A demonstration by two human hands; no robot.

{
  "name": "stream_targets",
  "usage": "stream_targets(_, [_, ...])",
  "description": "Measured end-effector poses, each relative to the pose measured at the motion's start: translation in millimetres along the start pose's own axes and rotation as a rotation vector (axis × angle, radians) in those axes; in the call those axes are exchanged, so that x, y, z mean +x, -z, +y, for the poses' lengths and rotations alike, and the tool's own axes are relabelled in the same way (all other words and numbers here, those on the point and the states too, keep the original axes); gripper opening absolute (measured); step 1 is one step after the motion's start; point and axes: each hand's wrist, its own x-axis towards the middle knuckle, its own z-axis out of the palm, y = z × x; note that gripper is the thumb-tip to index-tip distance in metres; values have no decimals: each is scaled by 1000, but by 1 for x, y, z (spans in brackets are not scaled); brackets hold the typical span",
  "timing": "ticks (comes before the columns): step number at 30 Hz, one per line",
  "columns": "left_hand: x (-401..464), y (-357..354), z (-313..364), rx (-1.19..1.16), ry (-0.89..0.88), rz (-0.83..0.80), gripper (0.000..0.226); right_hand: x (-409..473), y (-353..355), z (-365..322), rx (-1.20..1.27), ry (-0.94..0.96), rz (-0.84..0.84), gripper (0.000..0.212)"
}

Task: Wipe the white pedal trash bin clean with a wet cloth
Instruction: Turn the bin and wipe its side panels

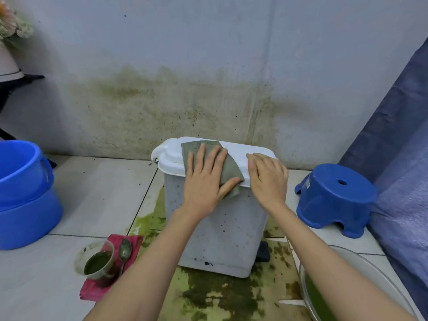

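Left hand presses wet cloth flat on white bin lid, right hand steadies lid edge.

White pedal trash bin [222, 232] stands on tiled floor [97, 205] near stained wall [185, 100], centre of view, lid [171, 158] closed, body speckled with dark spots. Left hand [206, 179] lies open-palmed, fingers spread, on grey-green cloth [194, 149] draped over lid and front rim. Right hand [268, 177] rests palm down on lid's right edge, fingers loosely together, holding nothing. Green spill [220, 295] spreads on floor around bin base. Blue bucket [23, 193] at left, blue stool [335, 200] at right. Cup of green liquid [97, 262] and spoon [125, 251] sit on red cloth [92, 290] front left. Basin [361, 265] of green liquid at lower right.
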Motion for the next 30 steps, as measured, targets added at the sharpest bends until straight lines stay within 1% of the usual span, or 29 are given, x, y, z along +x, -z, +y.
stream_targets(2, [-21,-25,-9,46,-68,-65,75,23,-5,3,-8,-57,-32,36])
stream_targets(3, [-35,-40,-13,78,-102,-56,72,33,-9,5,0,-88,-45,37])
stream_targets(4, [-49,-51,-15,85,-112,-116,70,41,-13,6,10,-115,-53,37])
stream_targets(5, [-59,-53,-14,101,-136,-110,68,46,-16,8,16,-134,-50,37])
stream_targets(6, [-70,-63,-17,87,-137,-147,67,49,-19,11,16,-139,-33,37])
stream_targets(7, [-77,-70,-20,97,-133,-140,66,50,-22,12,8,-135,-5,37])
stream_targets(8, [-86,-87,-29,68,-77,-172,65,50,-24,13,-3,-128,28,36])
stream_targets(10, [-80,-97,-31,-61,-19,-71,64,49,-26,14,-12,-124,71,36])
stream_targets(12, [-52,-91,-15,-177,107,103,57,49,-27,12,2,-141,77,35])
stream_targets(13, [-36,-87,-3,-201,187,195,51,49,-27,11,8,-149,76,35])
stream_targets(14, [-22,-87,9,-217,224,261,46,49,-27,11,13,-157,76,34])
stream_targets(15, [-14,-89,22,-205,215,297,41,49,-26,11,19,-163,72,34])
stream_targets(16, [-13,-96,34,-179,134,305,37,49,-25,12,29,-167,64,34])
stream_targets(18, [-28,-111,41,-130,-137,283,32,51,-22,15,54,-164,39,35])
stream_targets(19, [-35,-114,32,-132,-231,254,32,51,-22,16,60,-157,29,35])
stream_targets(20, [-36,-115,20,-157,-265,258,32,52,-22,17,60,-146,25,36])
stream_targets(21, [-34,-115,6,-198,-243,287,33,53,-24,18,57,-134,30,36])
stream_targets(22, [-27,-112,-6,-225,-171,343,36,54,-26,20,56,-126,39,37])
stream_targets(25, [0,-102,-20,-226,204,481,53,61,-33,23,73,-117,48,37])
stream_targets(26, [7,-104,-11,-250,313,486,58,65,-35,24,73,-115,41,36])
stream_targets(27, [12,-107,4,-267,380,445,64,69,-37,26,66,-116,34,36])
stream_targets(28, [13,-114,22,-254,389,382,70,72,-39,28,61,-121,32,36])
stream_targets(29, [11,-124,39,-199,321,316,74,75,-40,30,62,-126,32,36])
stream_targets(30, [5,-135,53,-106,195,264,73,77,-41,33,68,-132,26,37])
